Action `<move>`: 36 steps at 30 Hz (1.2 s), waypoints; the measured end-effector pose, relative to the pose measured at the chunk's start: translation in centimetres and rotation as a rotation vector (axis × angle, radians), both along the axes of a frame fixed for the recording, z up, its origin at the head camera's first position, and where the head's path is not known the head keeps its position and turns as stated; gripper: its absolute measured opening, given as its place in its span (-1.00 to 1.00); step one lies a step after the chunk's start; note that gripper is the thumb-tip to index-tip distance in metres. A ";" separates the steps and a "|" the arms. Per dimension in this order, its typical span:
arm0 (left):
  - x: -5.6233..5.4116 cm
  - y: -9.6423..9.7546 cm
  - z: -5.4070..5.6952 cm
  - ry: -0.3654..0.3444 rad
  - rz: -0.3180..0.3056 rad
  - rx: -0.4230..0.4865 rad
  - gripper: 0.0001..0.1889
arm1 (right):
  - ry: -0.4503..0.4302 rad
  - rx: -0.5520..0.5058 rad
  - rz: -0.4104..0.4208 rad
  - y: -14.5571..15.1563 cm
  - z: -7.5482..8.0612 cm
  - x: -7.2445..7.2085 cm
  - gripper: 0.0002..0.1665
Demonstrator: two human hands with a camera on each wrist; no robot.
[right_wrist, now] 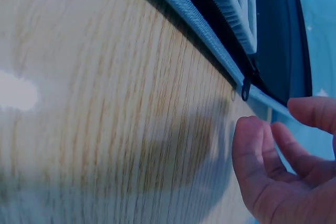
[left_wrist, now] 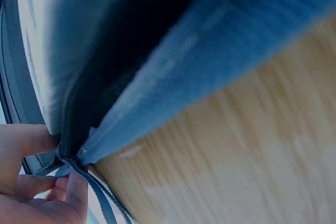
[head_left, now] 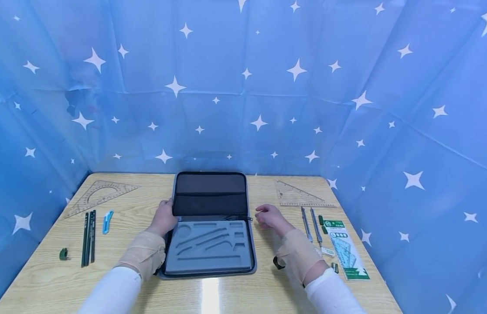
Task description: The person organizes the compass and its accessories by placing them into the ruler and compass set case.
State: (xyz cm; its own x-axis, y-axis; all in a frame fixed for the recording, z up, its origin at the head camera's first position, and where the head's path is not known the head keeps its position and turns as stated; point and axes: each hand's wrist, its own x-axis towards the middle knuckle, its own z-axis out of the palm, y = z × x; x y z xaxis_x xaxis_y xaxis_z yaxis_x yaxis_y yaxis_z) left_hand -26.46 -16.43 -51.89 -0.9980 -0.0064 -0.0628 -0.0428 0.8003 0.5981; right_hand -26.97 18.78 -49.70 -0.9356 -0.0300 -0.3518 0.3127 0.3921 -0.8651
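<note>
Head view showed an open zip case [head_left: 254, 259] lying mid-bench, between the left and right edges of the bench [head_left: 243, 296], its dark lid [head_left: 211, 182] folded back toward the far edge. Its lower half carried a grey foam insert [head_left: 208, 267] with shaped hollows. At the case's left side, near the hinge, the left hand [head_left: 165, 217] had a narrow grip, thumb and fingers pinching the corner by the zip. Across from it the right hand [head_left: 271, 216] hung just beside the right side, its grip loosely wide and holding nothing, fingers bent, apart from the zip pull [right_wrist: 245, 88]. Toward the far left corner of the bench lay a clear protractor triangle [head_left: 83, 204]; nearer along the left edge were three dark pencils [head_left: 93, 235], a blue-and-white cutter [head_left: 107, 222] and a small dark green piece [head_left: 63, 254]. A clear set square [head_left: 292, 196] lay by the far right corner, with two metal drawing instruments [head_left: 316, 224] below it. Along the right edge sat a green-and-white packet [head_left: 347, 248], a small white block [head_left: 327, 251] beside it, partly hidden by the right forearm.
</note>
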 end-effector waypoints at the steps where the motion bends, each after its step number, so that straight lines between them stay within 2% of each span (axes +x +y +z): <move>1: 0.0 0.2 0.0 0.002 -0.004 -0.001 -0.25 | 0.003 -0.002 -0.003 0.1 -0.1 -0.1 -0.61; 3: 0.0 0.5 0.0 -0.002 -0.005 0.003 -0.26 | 0.030 -0.018 0.020 0.4 -0.4 -0.1 -0.65; 8: 0.3 0.8 0.1 -0.007 0.001 0.007 -0.27 | 0.069 -0.024 0.003 0.2 -0.5 -0.1 -0.68; 9: 0.3 0.8 0.1 -0.004 0.001 0.010 -0.26 | 0.075 -0.023 0.001 -0.1 0.2 0.4 -0.67; 12: 0.3 0.9 -0.1 0.004 0.003 0.032 -0.24 | 0.068 0.013 -0.050 -0.6 0.5 0.3 -0.61; 15: 0.3 0.9 -0.4 0.021 0.009 0.049 -0.22 | 0.066 0.014 -0.074 -0.7 0.5 0.0 -0.57; 16: 0.3 0.8 -0.5 0.024 0.010 0.050 -0.22 | 0.063 0.011 -0.088 -0.6 -0.2 -0.5 -0.57; 18: 0.3 0.9 -0.5 0.028 0.015 0.051 -0.22 | 0.058 0.012 -0.096 -0.7 -0.3 -0.7 -0.57; 28: 0.3 0.9 -0.4 0.039 0.019 0.040 -0.27 | 0.046 0.005 -0.099 -1.9 -1.2 -2.4 -0.59; 33: 0.3 1.1 -0.3 0.049 0.017 0.053 -0.30 | 0.076 0.111 -0.094 -2.7 -1.4 -2.9 -0.57; 36: 0.3 1.2 -0.3 0.042 0.019 0.058 -0.30 | 0.090 0.182 -0.091 -2.8 -1.5 -3.2 -0.63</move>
State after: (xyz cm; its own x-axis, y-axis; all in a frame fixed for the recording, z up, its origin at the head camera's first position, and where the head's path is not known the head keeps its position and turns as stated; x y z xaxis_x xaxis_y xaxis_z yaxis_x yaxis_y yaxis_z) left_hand -26.16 -15.26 -52.18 -0.9995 -0.0231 -0.0216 -0.0316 0.7636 0.6449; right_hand -30.13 15.96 -51.19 -0.9595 0.1125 -0.2582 0.2784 0.5183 -0.8086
